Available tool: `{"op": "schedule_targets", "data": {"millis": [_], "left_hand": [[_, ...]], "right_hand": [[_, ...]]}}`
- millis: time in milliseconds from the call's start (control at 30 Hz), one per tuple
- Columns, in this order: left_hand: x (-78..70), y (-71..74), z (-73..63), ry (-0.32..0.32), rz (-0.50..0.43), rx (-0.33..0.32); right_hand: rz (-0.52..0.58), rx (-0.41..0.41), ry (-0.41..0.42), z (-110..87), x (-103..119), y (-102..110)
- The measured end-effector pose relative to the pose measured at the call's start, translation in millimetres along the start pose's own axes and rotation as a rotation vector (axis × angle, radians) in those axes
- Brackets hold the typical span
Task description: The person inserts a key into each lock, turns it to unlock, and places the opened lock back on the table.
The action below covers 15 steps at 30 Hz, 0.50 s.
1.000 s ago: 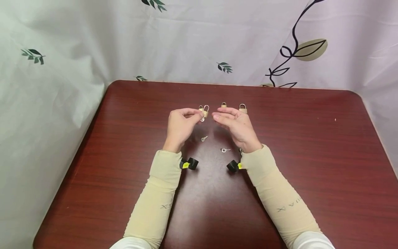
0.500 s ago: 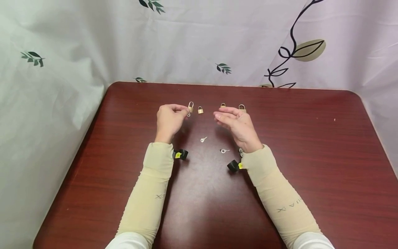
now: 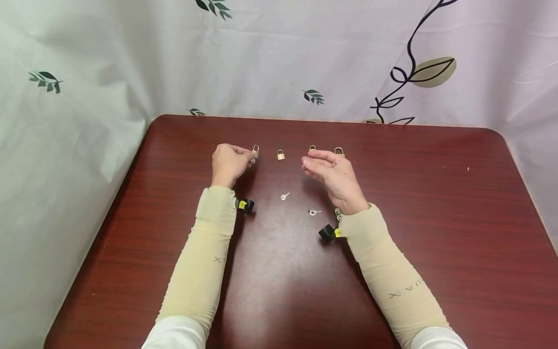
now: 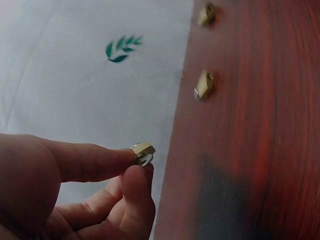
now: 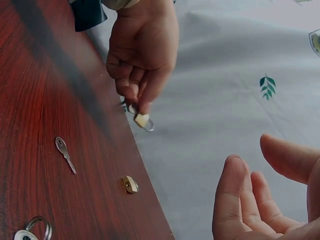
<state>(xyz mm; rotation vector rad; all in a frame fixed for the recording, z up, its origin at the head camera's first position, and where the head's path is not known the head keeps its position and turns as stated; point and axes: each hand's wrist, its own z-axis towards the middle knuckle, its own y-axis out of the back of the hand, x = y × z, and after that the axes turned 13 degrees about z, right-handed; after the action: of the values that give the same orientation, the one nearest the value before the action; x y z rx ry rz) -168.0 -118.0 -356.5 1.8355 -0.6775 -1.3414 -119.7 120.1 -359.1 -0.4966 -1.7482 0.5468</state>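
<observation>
My left hand [image 3: 228,162] pinches a small brass padlock [image 3: 255,151] between thumb and fingertips, held up over the back left of the table. A key [image 4: 146,160] with a round silver head shows at the lock's base in the left wrist view. Nothing is in my right hand [image 3: 333,175]; its thumb and fingers are apart in the right wrist view. Another brass padlock [image 3: 281,155] stands on the table between the hands. Behind my right fingers are a small padlock [image 3: 312,148] and a larger padlock [image 3: 339,151], both partly covered.
A loose key [image 3: 285,196] lies on the dark red table [image 3: 279,281], with a second key [image 3: 314,212] nearer the right wrist. Further silver metal pieces [image 3: 337,214] are partly hidden by that wrist. A patterned white curtain [image 3: 261,63] hangs behind the table's back edge.
My left hand has moved left with the padlock and key, away from the right hand and the standing padlock. The right hand has stayed almost in place.
</observation>
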Motion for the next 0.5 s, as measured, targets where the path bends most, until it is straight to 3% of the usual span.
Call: {"op": "schedule_targets", "data": {"millis": [167, 500], "left_hand": [[6.8, -2.2, 8.1, 0.017, 0.080, -0.005], [12.8, -7.0, 17.8, 0.037, 0.123, 0.015]], "right_hand": [[-0.050, -0.001, 0.015, 0.0, -1.6, -0.6], [-0.410, 0.008, 0.057, 6.2, 3.5, -3.0]]}}
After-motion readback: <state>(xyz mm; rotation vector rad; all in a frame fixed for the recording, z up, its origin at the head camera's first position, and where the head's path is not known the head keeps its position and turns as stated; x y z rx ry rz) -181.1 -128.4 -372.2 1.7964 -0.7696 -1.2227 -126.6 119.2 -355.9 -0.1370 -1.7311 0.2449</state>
